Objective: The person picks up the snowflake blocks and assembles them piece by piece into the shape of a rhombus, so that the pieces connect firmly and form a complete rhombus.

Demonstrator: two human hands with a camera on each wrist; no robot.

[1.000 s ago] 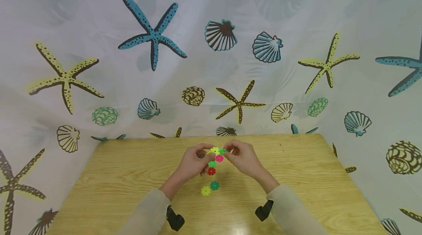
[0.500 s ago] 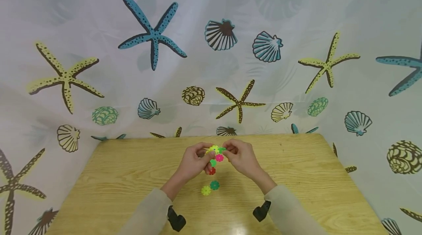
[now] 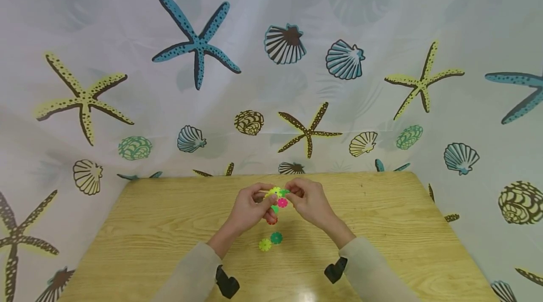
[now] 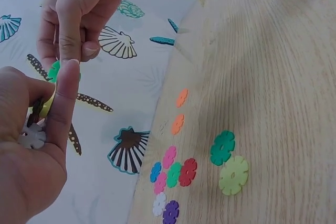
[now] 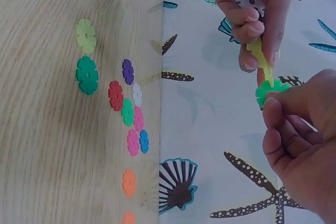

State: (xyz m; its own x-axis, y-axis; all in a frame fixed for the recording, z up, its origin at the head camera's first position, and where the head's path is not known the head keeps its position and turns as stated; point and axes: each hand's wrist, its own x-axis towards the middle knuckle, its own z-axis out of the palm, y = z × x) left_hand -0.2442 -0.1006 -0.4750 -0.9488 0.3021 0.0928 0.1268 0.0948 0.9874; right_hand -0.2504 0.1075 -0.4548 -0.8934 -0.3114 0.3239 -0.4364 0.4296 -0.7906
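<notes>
R hand (image 3: 311,202) edges slightly nearer L hand (image 3: 250,205), angled inward & pinching green disc (image 5: 263,93), w/ L hand gripping yellow disc (image 5: 256,51).

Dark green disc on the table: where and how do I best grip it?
I'd pinch the dark green disc by its notched right rim, coming from above on that side: it lies flat, and in the head view a yellow disc sits close on its left.
</notes>
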